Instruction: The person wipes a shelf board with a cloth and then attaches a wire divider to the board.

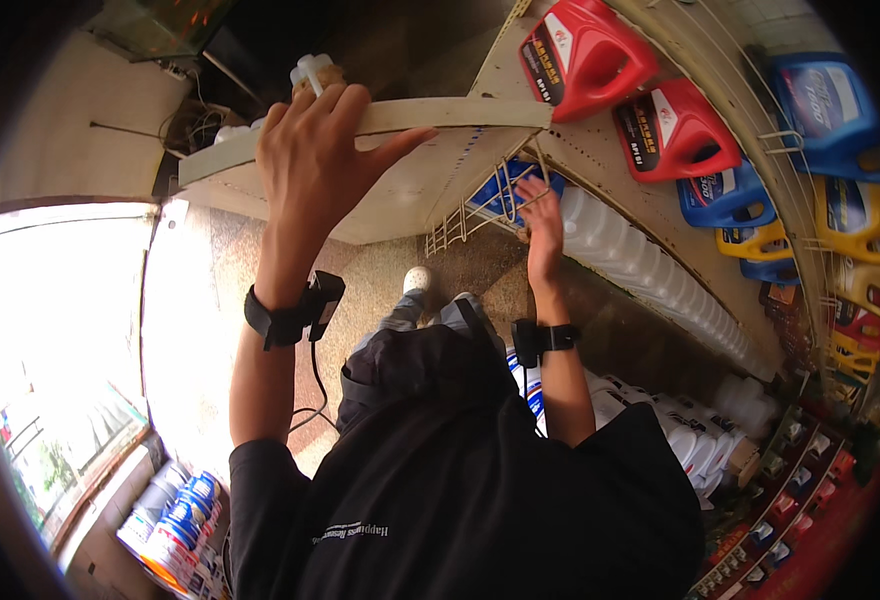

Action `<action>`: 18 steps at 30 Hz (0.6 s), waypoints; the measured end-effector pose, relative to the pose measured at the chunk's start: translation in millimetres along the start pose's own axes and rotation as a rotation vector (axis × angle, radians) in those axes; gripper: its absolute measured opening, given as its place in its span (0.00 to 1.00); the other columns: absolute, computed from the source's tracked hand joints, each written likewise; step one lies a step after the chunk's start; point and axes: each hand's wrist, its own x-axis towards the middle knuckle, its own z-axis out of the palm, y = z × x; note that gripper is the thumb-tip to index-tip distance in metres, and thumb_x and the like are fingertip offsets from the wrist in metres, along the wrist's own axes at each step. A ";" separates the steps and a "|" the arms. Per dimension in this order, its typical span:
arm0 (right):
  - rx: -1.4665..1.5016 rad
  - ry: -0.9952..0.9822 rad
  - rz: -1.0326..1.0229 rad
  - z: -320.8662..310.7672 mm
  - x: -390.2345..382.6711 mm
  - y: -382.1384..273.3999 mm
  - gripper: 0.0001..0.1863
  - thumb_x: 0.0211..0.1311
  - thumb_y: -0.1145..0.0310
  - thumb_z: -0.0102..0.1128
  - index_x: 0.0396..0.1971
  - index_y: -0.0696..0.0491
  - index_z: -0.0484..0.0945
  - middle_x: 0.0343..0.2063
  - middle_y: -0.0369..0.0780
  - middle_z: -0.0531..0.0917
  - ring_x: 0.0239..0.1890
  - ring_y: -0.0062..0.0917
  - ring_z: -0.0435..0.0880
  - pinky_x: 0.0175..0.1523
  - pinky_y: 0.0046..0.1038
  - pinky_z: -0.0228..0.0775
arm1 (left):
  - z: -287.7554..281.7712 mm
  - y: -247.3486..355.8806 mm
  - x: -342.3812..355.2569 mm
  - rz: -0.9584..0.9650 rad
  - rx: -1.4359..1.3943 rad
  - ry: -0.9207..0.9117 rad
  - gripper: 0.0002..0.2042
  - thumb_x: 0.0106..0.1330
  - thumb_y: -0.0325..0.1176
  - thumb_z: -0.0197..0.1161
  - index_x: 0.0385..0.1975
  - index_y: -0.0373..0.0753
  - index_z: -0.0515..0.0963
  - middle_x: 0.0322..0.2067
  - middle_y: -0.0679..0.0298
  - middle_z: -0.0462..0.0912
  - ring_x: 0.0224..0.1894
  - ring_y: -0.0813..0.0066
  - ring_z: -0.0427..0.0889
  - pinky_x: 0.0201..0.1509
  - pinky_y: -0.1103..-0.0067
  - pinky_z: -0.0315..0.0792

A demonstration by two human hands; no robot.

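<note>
My left hand [315,150] lies over the edge of a cream shelf board [430,115]. Its fingers curl across the edge and its thumb stretches right along the board; the fingertips are hidden behind. Just beyond the knuckles stand white-capped bottles [312,75]. My right hand [540,220] is raised beside a cream wire rack guard [505,195], palm partly turned in and fingers apart. Its fingertips are at the wires; whether they touch I cannot tell. Behind the wires is a blue container [515,185].
Red jugs [675,130] stand on the shelf to the right, with blue jugs [725,195] and yellow jugs [860,215] farther along. A row of translucent jugs [650,265] fills a lower shelf. White buckets [695,440] stand at lower right, more buckets [180,515] at lower left.
</note>
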 end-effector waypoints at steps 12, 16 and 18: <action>0.108 0.050 -0.447 76.8 6.8 -89.0 0.38 0.70 0.43 0.24 0.59 0.64 0.63 0.56 0.47 0.71 0.61 0.31 0.66 0.65 0.30 0.52 | -27.3 29.1 -33.6 -0.021 0.038 0.048 0.22 0.46 0.53 0.72 0.23 0.41 0.74 0.19 0.69 0.75 0.22 0.74 0.74 0.29 0.77 0.64; 0.062 0.195 -0.509 73.7 -9.5 -81.4 0.39 0.70 0.44 0.22 0.56 0.67 0.67 0.51 0.49 0.76 0.56 0.33 0.73 0.60 0.29 0.60 | -40.3 47.0 -41.4 -0.030 0.023 -0.017 0.20 0.48 0.52 0.71 0.22 0.41 0.73 0.20 0.67 0.76 0.23 0.72 0.74 0.30 0.76 0.64; -0.039 0.249 -0.554 70.5 -11.7 -76.8 0.39 0.71 0.45 0.21 0.54 0.66 0.69 0.48 0.52 0.78 0.53 0.37 0.77 0.57 0.30 0.65 | -39.8 48.6 -47.3 -0.020 0.034 -0.003 0.20 0.49 0.51 0.71 0.21 0.41 0.73 0.20 0.67 0.76 0.23 0.71 0.74 0.30 0.75 0.64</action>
